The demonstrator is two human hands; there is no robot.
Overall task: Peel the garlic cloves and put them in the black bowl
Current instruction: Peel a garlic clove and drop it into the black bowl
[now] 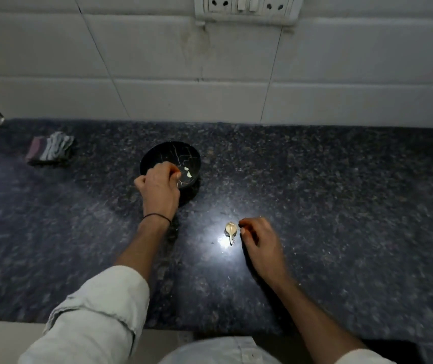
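Far to the left of the black bowl (170, 146), we see a folded striped cloth (49, 151) lying on the dark speckled counter (341, 206), well apart from everything else. Next comes our left hand (158, 185), reaching over the bowl's near-left rim, with a thin dark band (157, 216) round the wrist and a pale rolled sleeve (99, 311) further back. Its fingers are curled downward with the tips gathered just inside the bowl; we cannot tell whether they pinch anything, as the knuckles hide the tips. The bowl itself sits upright on the counter, and inside it, just right of our fingertips, lie two peeled garlic cloves (187, 172), pale against the black, close together. On the wall above and right of the bowl hangs a white socket panel (245, 7). To the right of the bowl and nearer to us, a pale garlic piece (231, 231) with a thin tail lies in a bright glare on the counter; whether it is a whole clove or only skin we cannot tell. Just right of that piece rests our right hand (260, 240), fingers loosely curled, thumb and forefinger close together and apart from the piece, with nothing visible between them
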